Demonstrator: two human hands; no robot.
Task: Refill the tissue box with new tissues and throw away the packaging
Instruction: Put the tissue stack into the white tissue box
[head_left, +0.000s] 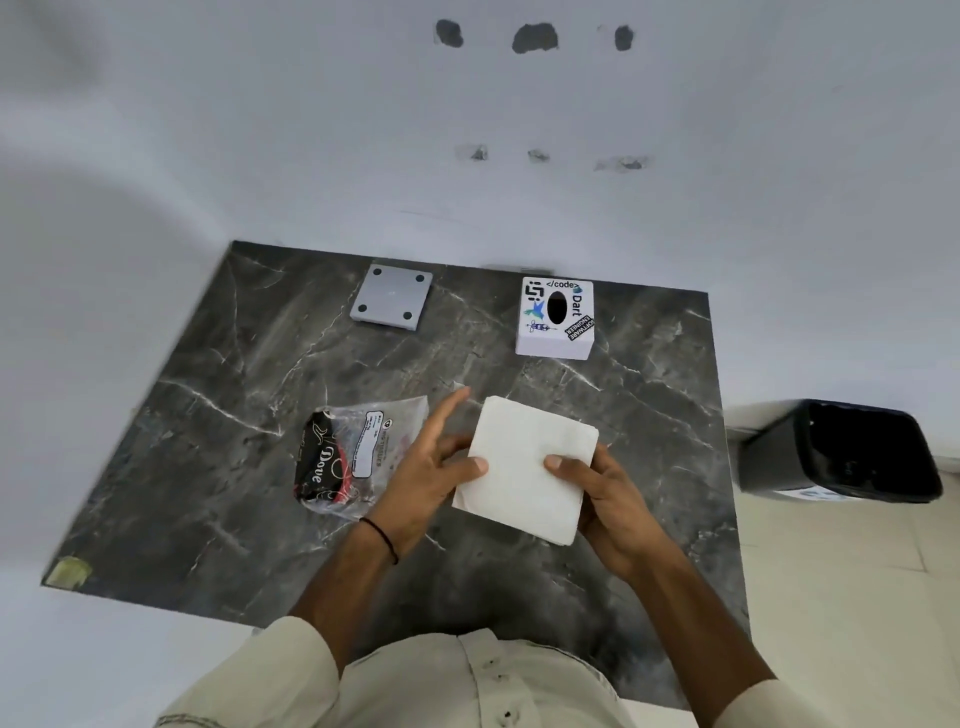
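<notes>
Right hand (608, 499): pinched on the near right corner of the tissue stack (530, 457), thumb on top. Left hand (421, 473): pinched on its left edge, forefinger held straight. Tissue box (550, 343): stood beyond the stack, slightly right, nearer the right hand, oval slot upward. Packaging (337, 462): laid just left.

Head view, steeply down onto table (260, 467)

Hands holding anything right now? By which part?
Yes: a stack of tissues, with the left hand pinching its left edge and the right hand its right edge, thumbs on top.
</notes>
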